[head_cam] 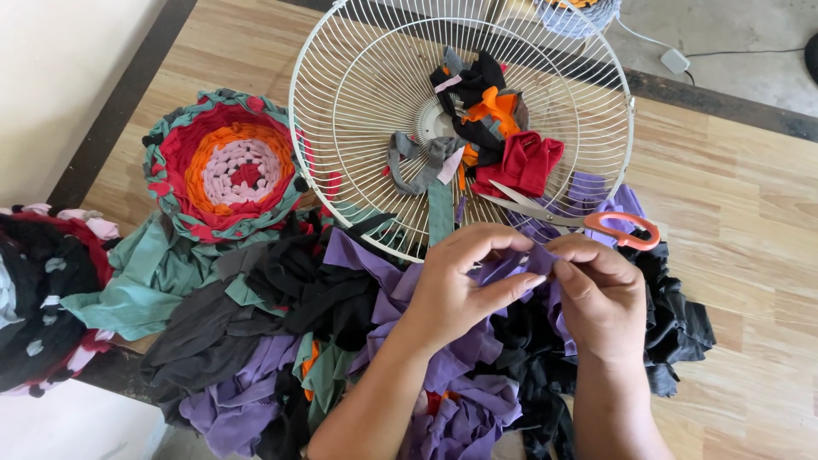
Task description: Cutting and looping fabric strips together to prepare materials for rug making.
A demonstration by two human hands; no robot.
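**Two hands pinching a purple strip over a heap of rags**

A wooden floor [733,179] is lying under everything, with a dark border strip running along its far edge and a pale wall standing off to the left. On it a big rag pile [281,341] is spreading across the lower half of the view, mixing purple, black, green and grey cloth with a few orange scraps.

A white wire fan guard [358,94] is resting face-up beyond the pile, its near rim overlapping the rags. Inside it, cut pieces are sitting in a loose cluster right of the hub: black, orange, grey, and a folded red piece [524,162]. A green strip is hanging across the near wires.

Left of the guard, a round woven mat [226,166] is lying flat, ringed in green, red, orange and pink, with its right edge just beside the guard's rim. A second dark mat [38,298] is showing partly at the left edge.

Scissors [588,223] with orange handles are lying across the guard's near right rim, blades pointing left into the guard, handles resting on purple cloth.

The left hand [456,285] and the right hand [601,294] are meeting just in front of the guard, above the pile. Both are grasping a purple strip [511,266]: each hand's thumb and fingers are closing on it, with the strip stretching between them and trailing down into the purple cloth below. The fingertips of the two hands are close together, almost touching.
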